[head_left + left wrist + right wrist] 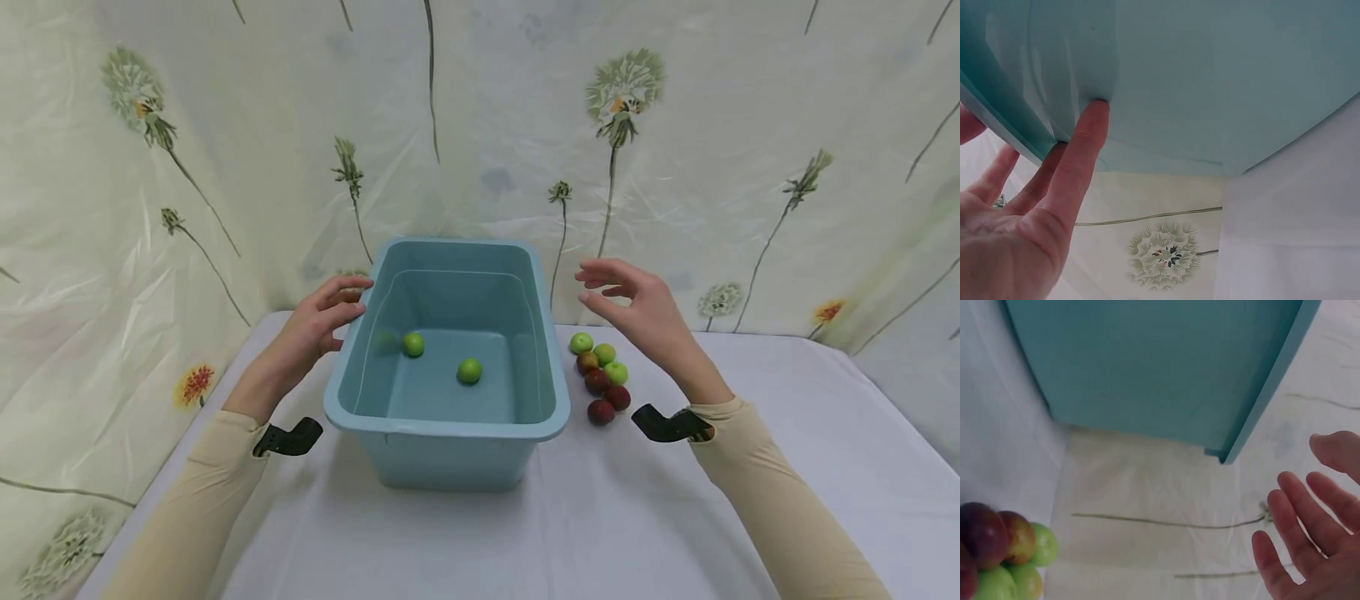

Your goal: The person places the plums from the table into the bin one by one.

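Note:
A blue-grey plastic tub (pixel 457 458) stands on the white-covered table, with two small round green fruits (pixel 469 371) lying apart on its floor. My left hand (pixel 311 312) is at the tub's left rim. In the left wrist view its fairly straight fingers (pixel 1079 153) touch the outer wall just under the rim. Past the right rim, my right hand (pixel 630 304) hovers in the air, fingers relaxed and apart, holding nothing. Below it, a cluster of dark red plums (pixel 597 382) and green fruits (pixel 604 354) lies beside the tub.
A plastic sheet (pixel 480 117) printed with dandelions hangs behind and to the left of the table. The white table cover (pixel 750 417) extends right of the fruit. Each sleeve carries a black wrist mount (pixel 667 423).

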`<act>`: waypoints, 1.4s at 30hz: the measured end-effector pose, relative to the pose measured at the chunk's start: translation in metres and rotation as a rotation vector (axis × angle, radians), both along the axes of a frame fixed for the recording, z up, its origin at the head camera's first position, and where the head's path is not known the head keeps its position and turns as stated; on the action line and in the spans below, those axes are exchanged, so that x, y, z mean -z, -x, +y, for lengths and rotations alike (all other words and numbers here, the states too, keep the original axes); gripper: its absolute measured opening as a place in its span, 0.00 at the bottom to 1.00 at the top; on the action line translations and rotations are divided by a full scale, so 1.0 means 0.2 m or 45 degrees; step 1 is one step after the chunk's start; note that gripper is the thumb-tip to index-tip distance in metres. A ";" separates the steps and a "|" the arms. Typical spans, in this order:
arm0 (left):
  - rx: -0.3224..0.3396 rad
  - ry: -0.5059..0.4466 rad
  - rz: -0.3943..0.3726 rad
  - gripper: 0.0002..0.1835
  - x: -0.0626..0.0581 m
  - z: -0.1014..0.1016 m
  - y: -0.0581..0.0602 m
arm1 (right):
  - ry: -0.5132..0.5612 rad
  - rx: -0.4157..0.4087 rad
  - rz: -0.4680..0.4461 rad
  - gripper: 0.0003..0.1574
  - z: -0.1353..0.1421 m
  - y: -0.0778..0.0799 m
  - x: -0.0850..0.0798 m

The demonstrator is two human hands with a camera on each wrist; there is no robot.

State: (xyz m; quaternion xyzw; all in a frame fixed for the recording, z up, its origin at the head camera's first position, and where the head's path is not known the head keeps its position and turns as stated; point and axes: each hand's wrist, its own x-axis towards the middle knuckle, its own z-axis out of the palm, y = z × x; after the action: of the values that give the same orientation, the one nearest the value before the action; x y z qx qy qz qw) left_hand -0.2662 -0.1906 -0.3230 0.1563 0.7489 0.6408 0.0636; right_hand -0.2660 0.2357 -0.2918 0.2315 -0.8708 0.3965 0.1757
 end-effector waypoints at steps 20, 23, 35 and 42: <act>0.000 -0.071 -0.020 0.26 0.02 -0.01 0.00 | -0.179 0.109 -0.061 0.21 0.21 0.13 0.25; 0.008 -0.083 -0.019 0.26 0.02 0.00 0.00 | -0.198 0.112 -0.092 0.20 0.23 0.13 0.28; 0.014 -0.084 -0.012 0.26 0.02 0.00 -0.01 | -0.253 0.123 -0.256 0.25 0.31 0.15 0.36; -0.003 -0.081 -0.010 0.26 0.03 0.00 -0.01 | -0.247 0.139 -0.376 0.26 0.34 0.18 0.41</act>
State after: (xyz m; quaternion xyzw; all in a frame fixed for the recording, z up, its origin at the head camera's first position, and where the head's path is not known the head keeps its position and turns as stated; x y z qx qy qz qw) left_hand -0.2642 -0.1909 -0.3281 0.1548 0.7281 0.6650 0.0607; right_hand -0.3013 0.3035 -0.3739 0.1390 -0.9326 0.3301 0.0440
